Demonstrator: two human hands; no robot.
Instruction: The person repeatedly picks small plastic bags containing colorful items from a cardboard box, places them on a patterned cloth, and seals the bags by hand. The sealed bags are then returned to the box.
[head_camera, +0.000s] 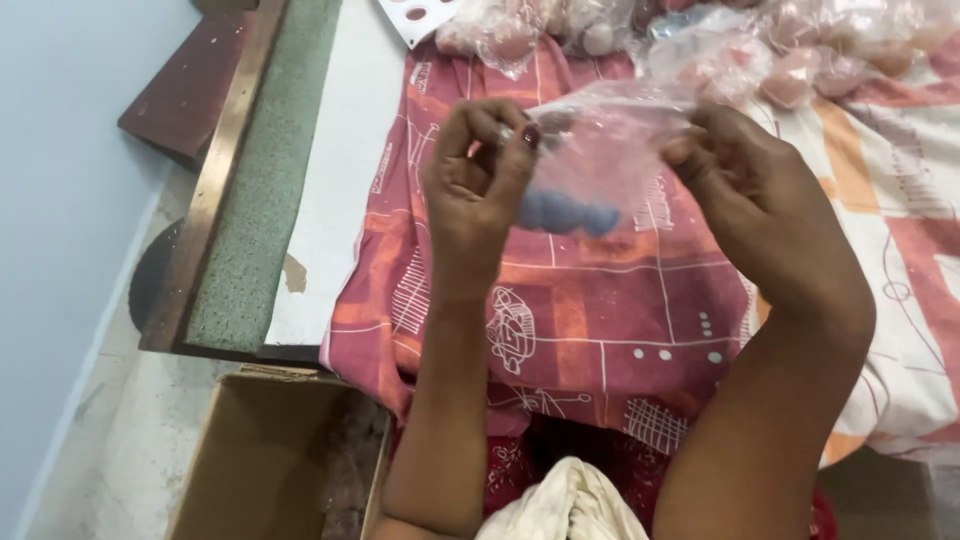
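Note:
I hold a small clear plastic bag (610, 150) up in front of me, above a red and orange patterned cloth (600, 310). Blue round pieces (568, 213) sit at the bottom of the bag. My left hand (475, 190) pinches the bag's top left edge between thumb and fingers. At the bag's top right corner, my right hand (750, 190) grips it. Both forearms rise from the bottom of the view.
Several clear bags of pinkish round pieces (720, 55) lie at the cloth's far edge. A white tray with round holes (415, 15) is at the top. An open cardboard box (265, 460) stands on the floor lower left, beside a green-topped slab (265, 170).

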